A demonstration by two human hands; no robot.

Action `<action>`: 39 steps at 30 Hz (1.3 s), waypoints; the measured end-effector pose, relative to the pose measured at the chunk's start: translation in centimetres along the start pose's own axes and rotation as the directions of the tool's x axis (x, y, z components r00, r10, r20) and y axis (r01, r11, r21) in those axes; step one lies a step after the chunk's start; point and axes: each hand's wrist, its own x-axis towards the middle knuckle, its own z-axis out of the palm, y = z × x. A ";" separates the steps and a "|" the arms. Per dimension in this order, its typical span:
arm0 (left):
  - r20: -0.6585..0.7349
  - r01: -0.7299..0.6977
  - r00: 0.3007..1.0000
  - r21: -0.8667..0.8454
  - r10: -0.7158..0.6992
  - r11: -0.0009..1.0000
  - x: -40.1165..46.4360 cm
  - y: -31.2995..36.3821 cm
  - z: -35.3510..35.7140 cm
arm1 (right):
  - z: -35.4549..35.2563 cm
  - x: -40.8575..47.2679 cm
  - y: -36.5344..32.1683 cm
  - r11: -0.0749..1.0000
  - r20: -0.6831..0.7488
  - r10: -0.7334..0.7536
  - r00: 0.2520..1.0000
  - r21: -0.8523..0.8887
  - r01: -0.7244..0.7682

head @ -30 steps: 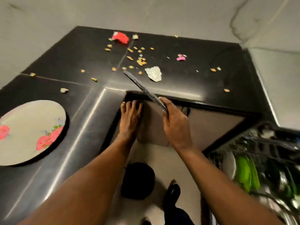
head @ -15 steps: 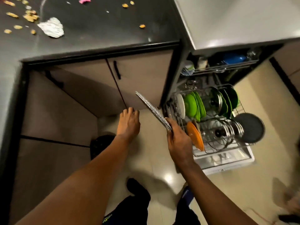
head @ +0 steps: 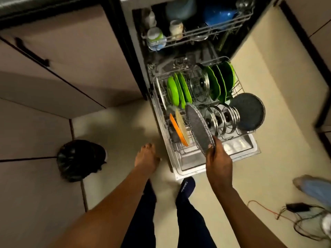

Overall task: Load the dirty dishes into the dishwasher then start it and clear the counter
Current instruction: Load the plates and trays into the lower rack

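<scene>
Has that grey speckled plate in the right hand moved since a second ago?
Yes. The grey plate, gripped by the right hand, has gone from over the counter edge down to the dishwasher's lower rack, beside the orange plate.

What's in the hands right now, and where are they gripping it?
The right hand pinches the grey speckled plate by its near rim. The left hand holds nothing.

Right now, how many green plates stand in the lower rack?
6: three upright at the rack's left, three at the back right behind a glass lid. More may be hidden.
</scene>
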 end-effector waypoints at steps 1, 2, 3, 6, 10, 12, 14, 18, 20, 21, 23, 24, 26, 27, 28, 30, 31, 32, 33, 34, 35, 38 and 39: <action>0.024 -0.002 1.000 -0.020 0.003 1.000 0.9 0.8 1.2 | 0.5 0.8 1.4 1.000 -0.015 0.000 1.000 -0.014 0.000; 0.049 -0.003 0.999 -0.034 0.005 0.999 2.4 1.5 2.7 | 1.3 1.9 2.9 1.000 -0.026 0.004 1.000 -0.028 -0.005; 0.062 -0.001 0.998 -0.048 0.004 0.999 3.7 2.2 3.9 | 2.1 2.8 4.1 0.999 -0.032 0.008 0.999 -0.034 -0.009; 0.085 0.030 0.996 -0.129 -0.019 0.991 8.4 3.7 7.4 | 5.4 5.6 7.8 0.999 -0.032 0.006 0.999 -0.043 -0.007; 0.088 0.026 0.996 -0.156 -0.013 0.987 14.8 4.3 11.1 | 10.4 8.5 12.1 0.999 -0.004 0.002 1.000 -0.034 -0.002; 0.100 0.005 0.995 -0.119 0.007 0.993 16.6 4.0 12.4 | 12.4 9.5 13.5 0.998 0.032 0.005 0.999 -0.058 -0.003; 0.114 -0.007 0.993 -0.110 0.020 0.994 17.5 4.0 13.5 | 14.1 10.6 14.5 0.995 0.073 0.029 0.997 -0.095 -0.022; 0.089 -0.015 0.996 -0.117 0.025 0.993 17.5 4.2 15.3 | 16.9 12.0 15.4 0.978 0.170 0.102 0.980 -0.196 -0.068; 0.072 -0.026 0.997 -0.080 0.031 0.996 17.2 4.1 15.6 | 17.5 11.7 15.1 0.965 0.184 0.095 0.978 -0.260 -0.045; 0.067 -0.030 0.997 -0.066 0.035 0.997 17.1 4.1 15.6 | 17.6 11.3 14.8 0.967 0.163 0.079 0.983 -0.251 -0.037; 0.064 -0.034 0.997 -0.061 0.038 0.998 16.9 4.0 15.5 | 17.7 10.2 14.3 0.973 0.100 0.090 0.991 -0.223 -0.066; 0.060 -0.038 0.997 -0.063 0.041 0.997 16.9 4.0 15.5 | 17.8 9.7 14.2 0.970 0.073 0.099 0.992 -0.228 -0.080; 0.060 -0.041 0.997 -0.069 0.045 0.997 16.9 3.9 15.5 | 18.2 8.9 14.4 0.966 0.074 0.073 0.995 -0.255 -0.052; 0.061 -0.042 0.997 -0.073 0.047 0.996 17.0 3.9 15.5 | 18.2 8.9 14.3 0.964 0.079 0.043 0.996 -0.267 -0.020; 0.064 -0.045 0.997 -0.076 0.050 0.996 17.0 3.9 15.5 | 18.1 9.0 14.3 0.960 0.070 0.020 0.997 -0.279 0.001; 0.068 -0.050 0.996 -0.082 0.055 0.995 17.0 3.8 15.6 | 17.8 9.6 14.2 0.951 0.033 0.000 0.999 -0.311 0.010; 0.063 -0.056 0.996 -0.076 0.060 0.996 17.0 3.7 15.7 | 17.8 9.9 14.2 0.943 0.030 0.013 0.999 -0.334 -0.002; 0.055 -0.061 0.996 -0.068 0.065 0.996 17.0 3.6 15.8 | 17.9 10.0 14.3 0.932 0.043 0.033 0.998 -0.362 -0.015; 0.047 -0.066 0.997 -0.063 0.069 0.996 17.0 3.5 16.0 | 18.3 10.1 14.2 0.919 0.062 0.055 0.997 -0.392 -0.027; 0.041 -0.069 0.997 -0.065 0.072 0.995 17.1 3.5 16.2 | 18.8 9.9 14.3 0.907 0.076 0.063 0.995 -0.420 -0.025; 0.038 -0.069 0.997 -0.068 0.072 0.995 17.1 3.4 16.3 | 19.4 9.7 14.3 0.899 0.086 0.056 0.995 -0.437 -0.013; 0.024 -0.081 0.996 -0.038 0.082 0.996 17.1 3.3 16.3 | 20.6 8.7 14.4 0.906 0.076 0.039 0.996 -0.423 -0.003; 0.020 -0.090 0.996 -0.022 0.091 0.996 17.1 3.1 16.3 | 20.7 8.7 14.4 0.914 0.071 0.054 0.996 -0.406 -0.021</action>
